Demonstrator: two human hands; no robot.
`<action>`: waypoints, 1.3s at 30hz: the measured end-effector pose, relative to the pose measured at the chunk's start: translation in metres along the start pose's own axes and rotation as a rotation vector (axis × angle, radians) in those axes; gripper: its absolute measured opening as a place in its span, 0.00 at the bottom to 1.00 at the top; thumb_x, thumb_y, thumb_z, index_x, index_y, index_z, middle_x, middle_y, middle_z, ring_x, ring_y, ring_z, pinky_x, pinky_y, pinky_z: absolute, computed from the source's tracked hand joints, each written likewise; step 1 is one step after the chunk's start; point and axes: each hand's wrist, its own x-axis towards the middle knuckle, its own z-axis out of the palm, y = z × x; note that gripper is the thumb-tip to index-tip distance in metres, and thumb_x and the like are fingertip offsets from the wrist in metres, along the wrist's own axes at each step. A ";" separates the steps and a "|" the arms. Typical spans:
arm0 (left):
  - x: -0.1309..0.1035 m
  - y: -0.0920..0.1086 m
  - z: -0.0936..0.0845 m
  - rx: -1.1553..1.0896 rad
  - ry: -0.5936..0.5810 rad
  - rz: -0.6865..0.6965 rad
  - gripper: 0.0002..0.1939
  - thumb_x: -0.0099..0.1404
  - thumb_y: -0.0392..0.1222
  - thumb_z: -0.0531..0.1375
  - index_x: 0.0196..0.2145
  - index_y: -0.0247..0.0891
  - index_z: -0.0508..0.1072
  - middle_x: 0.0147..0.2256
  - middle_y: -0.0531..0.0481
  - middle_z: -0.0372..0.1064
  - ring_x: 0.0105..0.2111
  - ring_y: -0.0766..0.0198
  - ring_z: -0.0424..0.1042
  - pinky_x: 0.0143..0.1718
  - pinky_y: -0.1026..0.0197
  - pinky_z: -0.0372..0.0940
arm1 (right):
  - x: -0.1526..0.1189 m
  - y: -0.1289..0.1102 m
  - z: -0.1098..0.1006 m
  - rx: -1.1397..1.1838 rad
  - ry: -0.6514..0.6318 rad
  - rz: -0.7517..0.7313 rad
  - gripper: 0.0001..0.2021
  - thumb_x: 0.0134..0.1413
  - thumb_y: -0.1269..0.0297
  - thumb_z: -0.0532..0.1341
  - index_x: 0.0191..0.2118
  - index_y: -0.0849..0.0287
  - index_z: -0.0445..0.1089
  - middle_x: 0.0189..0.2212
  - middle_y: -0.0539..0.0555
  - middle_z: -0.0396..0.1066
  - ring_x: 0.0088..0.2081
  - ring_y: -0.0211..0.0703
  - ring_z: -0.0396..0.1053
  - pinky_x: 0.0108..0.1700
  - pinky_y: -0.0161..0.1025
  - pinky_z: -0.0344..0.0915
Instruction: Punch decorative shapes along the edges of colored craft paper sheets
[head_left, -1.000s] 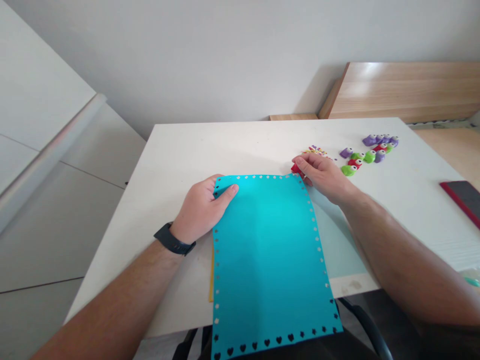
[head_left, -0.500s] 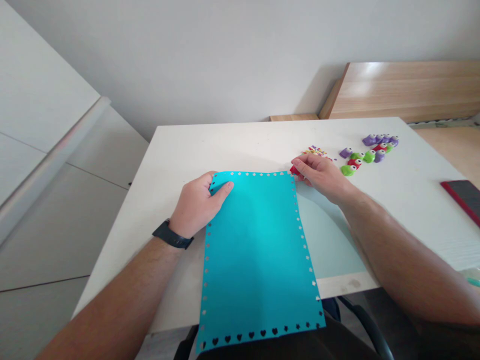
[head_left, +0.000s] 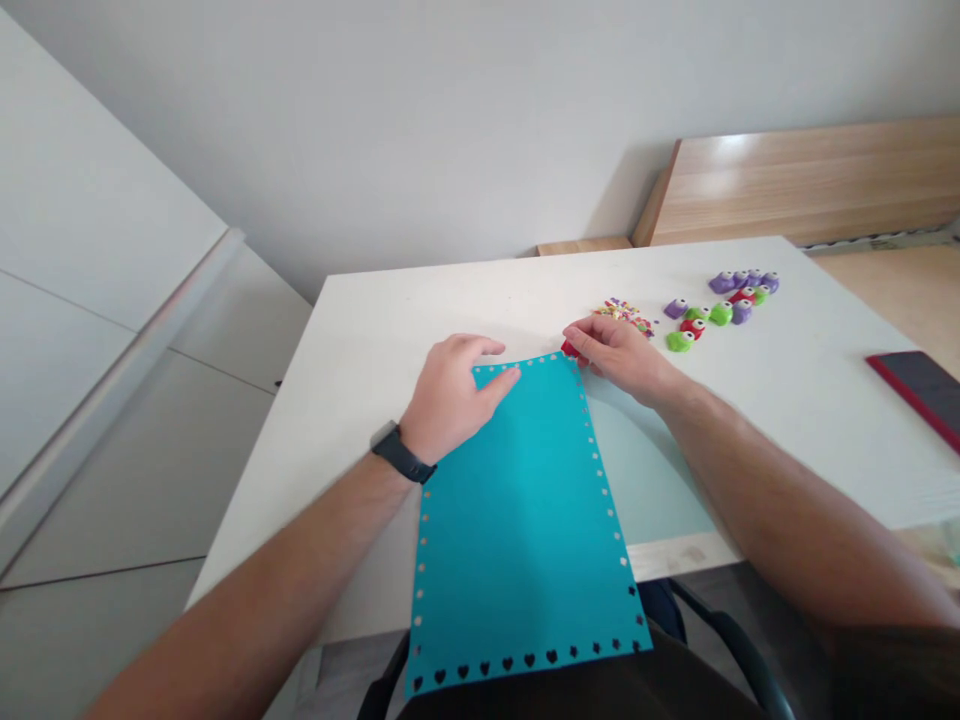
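Observation:
A turquoise sheet of paper (head_left: 517, 510) hangs over the table's front edge, its border punched with small hearts, stars and flowers. At its top right corner, my right hand (head_left: 619, 355) grips a small red craft punch (head_left: 570, 350), partly covered by the fingers. My left hand (head_left: 457, 395), with a dark watch (head_left: 403, 453) on its wrist, is over the top left of the sheet. Its thumb and forefinger are apart, and nothing shows between them. Behind my right hand lies a heap of tiny coloured paper cut-outs (head_left: 619, 310).
Several purple, green and red punches, among them a green punch (head_left: 680, 342), stand on the white table (head_left: 390, 330) at the back right. A phone with a red case (head_left: 919, 390) lies at the far right. A wooden board (head_left: 795, 190) rises behind the table.
My left hand has let go of the sheet's top left corner and moved right along the top edge. My right hand keeps the red punch at the right corner. The view has shifted slightly.

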 end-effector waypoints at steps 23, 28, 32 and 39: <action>0.029 0.032 0.080 0.021 0.105 -0.020 0.04 0.62 0.43 0.67 0.34 0.42 0.80 0.46 0.46 0.76 0.50 0.51 0.71 0.56 0.48 0.63 | 0.003 0.004 0.000 0.032 0.023 -0.012 0.21 0.61 0.42 0.61 0.40 0.57 0.74 0.32 0.54 0.78 0.29 0.40 0.70 0.30 0.38 0.63; 0.028 0.031 0.081 0.016 0.117 -0.014 0.03 0.63 0.41 0.66 0.34 0.42 0.81 0.45 0.46 0.76 0.49 0.52 0.71 0.55 0.49 0.64 | 0.003 0.003 0.000 0.017 0.021 -0.009 0.21 0.61 0.43 0.61 0.41 0.57 0.74 0.32 0.54 0.78 0.29 0.40 0.71 0.30 0.37 0.64; 0.028 0.032 0.081 0.018 0.117 -0.014 0.04 0.63 0.42 0.66 0.34 0.42 0.81 0.44 0.47 0.76 0.49 0.52 0.71 0.55 0.49 0.64 | 0.003 0.004 0.000 -0.001 0.018 -0.009 0.21 0.61 0.42 0.61 0.41 0.57 0.75 0.32 0.53 0.78 0.29 0.40 0.71 0.30 0.37 0.63; 0.029 0.032 0.081 0.003 0.105 -0.021 0.04 0.62 0.43 0.67 0.33 0.42 0.81 0.43 0.47 0.76 0.47 0.52 0.71 0.54 0.49 0.64 | 0.003 0.005 0.001 -0.008 0.020 -0.007 0.21 0.61 0.42 0.61 0.41 0.57 0.75 0.31 0.53 0.78 0.28 0.39 0.69 0.29 0.37 0.62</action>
